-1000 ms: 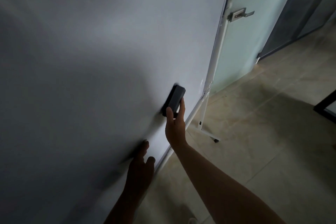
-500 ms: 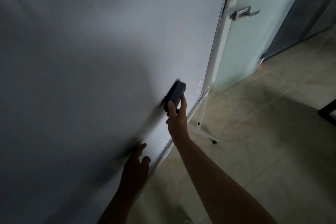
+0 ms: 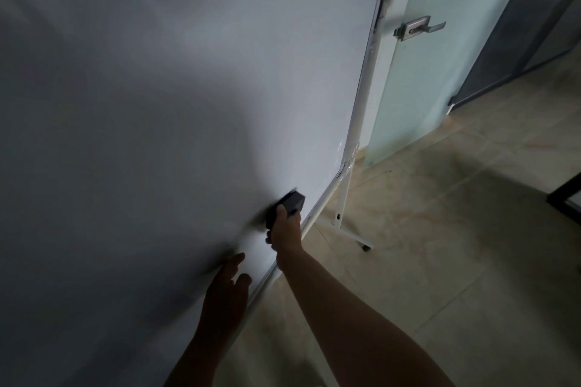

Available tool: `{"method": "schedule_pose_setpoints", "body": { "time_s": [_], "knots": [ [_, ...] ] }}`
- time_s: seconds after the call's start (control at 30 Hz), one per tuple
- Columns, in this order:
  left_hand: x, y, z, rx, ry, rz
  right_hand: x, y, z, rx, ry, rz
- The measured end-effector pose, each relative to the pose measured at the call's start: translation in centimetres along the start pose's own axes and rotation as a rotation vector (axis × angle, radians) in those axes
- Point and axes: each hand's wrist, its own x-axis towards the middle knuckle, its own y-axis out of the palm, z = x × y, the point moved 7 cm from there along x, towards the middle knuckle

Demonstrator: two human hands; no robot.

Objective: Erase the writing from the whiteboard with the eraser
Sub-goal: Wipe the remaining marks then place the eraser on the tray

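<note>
— Two bare hands are up against the whiteboard (image 3: 188,88), which fills the whole left and middle of the view. Its face looks blank and grey in the dim light; I can make out no writing on it.

— Start on the left, then. What is the left hand (image 3: 224,289) doing?

— It rests low on the board, close to the bottom rail, with the fingers (image 3: 235,261) spread loose and flat. It holds nothing. Its shadow smears dark across the board just above it.

— And next to it?

— The right hand (image 3: 286,229) is a little higher and just to the right, forearm reaching in from the lower right corner. Its fingers are wrapped around the eraser (image 3: 290,203), a dark block, thumb lying along its near side.

— Where is the eraser exactly?

— Pressed against the lower right part of the board, near the bottom corner and just beside the white frame rail (image 3: 317,214). It is tilted, long side running up and to the right, and its edges are a bit blurred.

— Further right?

— The stand's white leg (image 3: 344,204) comes down to a small caster (image 3: 365,247) on the tiled floor (image 3: 440,245). Behind it is a frosted glass door (image 3: 424,88) with a metal handle (image 3: 421,27), and a dark wall (image 3: 518,25) at the far right.
</note>
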Motion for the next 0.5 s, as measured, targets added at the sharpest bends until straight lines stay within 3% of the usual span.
{"method": "schedule_pose_setpoints", "body": {
  "time_s": [0.17,0.3,0.33,0.47,0.5],
  "knots": [
    [0.4,0.2,0.7,0.038,-0.041,-0.02,-2.4,1.4,0.5,-0.059,-0.281,0.032],
    [0.6,-0.3,1.7,0.03,-0.061,-0.032,-1.1,1.4,-4.0,0.043,0.054,0.075],
    [0.5,-0.5,2.1,0.032,-0.068,-0.031,-1.1,1.5,-4.1,0.058,0.06,0.084],
    [0.0,-1.5,3.9,-0.014,-0.107,-0.053,-2.7,2.7,-1.1,0.068,-0.237,0.131],
    [-0.3,-1.7,4.2,-0.031,-0.115,-0.064,-2.8,2.9,-1.3,0.061,-0.233,0.125]
  ]
}}
